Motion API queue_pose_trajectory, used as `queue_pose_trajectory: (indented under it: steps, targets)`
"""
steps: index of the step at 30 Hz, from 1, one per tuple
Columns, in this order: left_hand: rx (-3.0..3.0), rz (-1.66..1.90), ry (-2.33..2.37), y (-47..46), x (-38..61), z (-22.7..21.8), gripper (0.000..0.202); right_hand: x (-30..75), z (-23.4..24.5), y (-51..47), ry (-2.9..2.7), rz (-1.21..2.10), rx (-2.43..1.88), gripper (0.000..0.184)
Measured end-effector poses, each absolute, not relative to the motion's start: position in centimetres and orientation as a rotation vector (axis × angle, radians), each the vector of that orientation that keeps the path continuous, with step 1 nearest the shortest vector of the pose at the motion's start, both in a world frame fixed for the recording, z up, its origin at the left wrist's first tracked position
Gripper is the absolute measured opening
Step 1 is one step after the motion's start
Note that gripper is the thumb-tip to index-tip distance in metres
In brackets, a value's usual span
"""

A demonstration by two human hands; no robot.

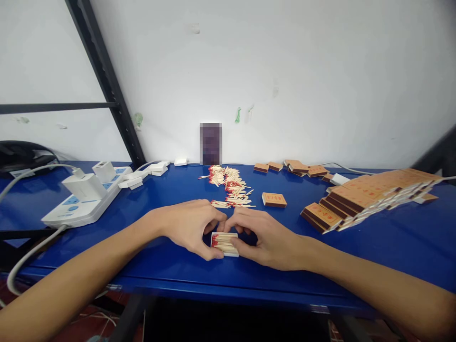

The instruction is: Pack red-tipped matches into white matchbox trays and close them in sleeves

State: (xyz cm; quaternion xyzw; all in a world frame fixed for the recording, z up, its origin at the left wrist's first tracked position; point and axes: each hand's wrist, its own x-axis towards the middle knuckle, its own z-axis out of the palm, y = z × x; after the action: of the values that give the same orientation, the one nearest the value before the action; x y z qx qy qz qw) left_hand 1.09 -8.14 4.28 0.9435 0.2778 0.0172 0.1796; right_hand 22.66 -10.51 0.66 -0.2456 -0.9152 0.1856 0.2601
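A small white inner matchbox tray [235, 254], filled with red-tipped matches [223, 241], lies on the blue table near its front edge. My left hand [190, 228] curves around the tray's left end, thumb at the near side and fingers at the far side. From the right, my right hand [261, 237] lays its thumb on the matches at the tray's right end. Its bent fingers reach the far side and meet my left fingertips, which partly hide each other. Just beyond both hands, loose matches [235, 187] spread in a long heap.
A closed matchbox [274, 200] lies right of the heap. Stacked matchboxes [359, 192] slant across the right side, with more matchboxes [297, 166] by the wall. White trays [156, 168] and a power strip [89, 206] with plugs and cables occupy the left of the table [171, 273].
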Motion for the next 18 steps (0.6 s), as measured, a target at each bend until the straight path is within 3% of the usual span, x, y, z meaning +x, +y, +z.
queue_pose_trajectory:
  steps: [5, 8, 12, 18]
  targets:
    - [2.776, 0.117, 0.755, -7.8, 0.9, 4.2, 0.038, 22.8, 0.9, -10.4, -2.536, 0.554, -0.684, 0.024]
    - [2.75, 0.191, 0.758, -7.0, 0.4, 4.6, 0.035, 22.9, 0.9, -10.4, -2.531, 0.519, -0.757, 0.018]
    - [2.871, 0.433, 0.995, -5.2, -0.6, 4.5, 0.032, 23.1, 1.0, -10.4, -2.566, 0.485, -0.798, 0.022]
    - [2.945, 0.367, 1.08, -3.1, -1.6, 3.0, 0.025, 23.0, 1.0, -10.2, -2.566, 0.453, -0.828, 0.02]
